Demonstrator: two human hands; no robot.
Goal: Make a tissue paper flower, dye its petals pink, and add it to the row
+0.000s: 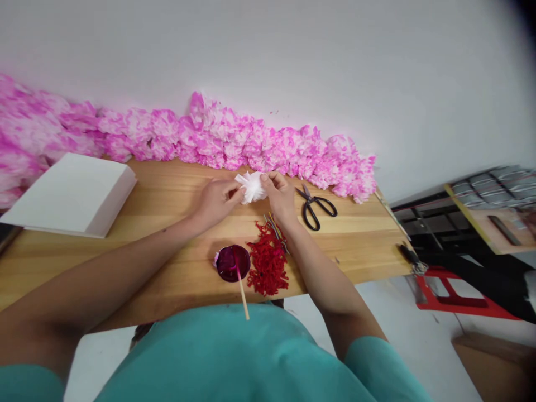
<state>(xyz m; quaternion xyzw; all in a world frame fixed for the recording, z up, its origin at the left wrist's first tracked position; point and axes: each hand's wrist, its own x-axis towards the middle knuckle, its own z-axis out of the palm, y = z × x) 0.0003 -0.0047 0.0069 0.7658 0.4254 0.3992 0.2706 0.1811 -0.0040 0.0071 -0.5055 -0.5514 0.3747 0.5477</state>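
Note:
A white tissue-paper flower [252, 187] is held between my two hands above the wooden table. My left hand [220, 200] pinches its left edge with thumb and fingers. On the other side, the thumb and fingers of my right hand [280, 192] grip its right edge. Black-handled scissors [318, 207] lie to the right of my right hand with their blades parted. Below the hands is a pile of red yarn-like strands [268, 259], with several thin wires [274, 226] at its top. A small bowl of dark magenta liquid [229, 262] stands beside it, a wooden stick [243, 296] leaning in it.
Pink and white paper flowers [251, 139] line the table's back edge against the wall. At left lies a thick stack of white paper [62, 192]. A dark-handled object [408, 254] sits at the table's right end, near a red stool [456, 296] and a second table [481, 223].

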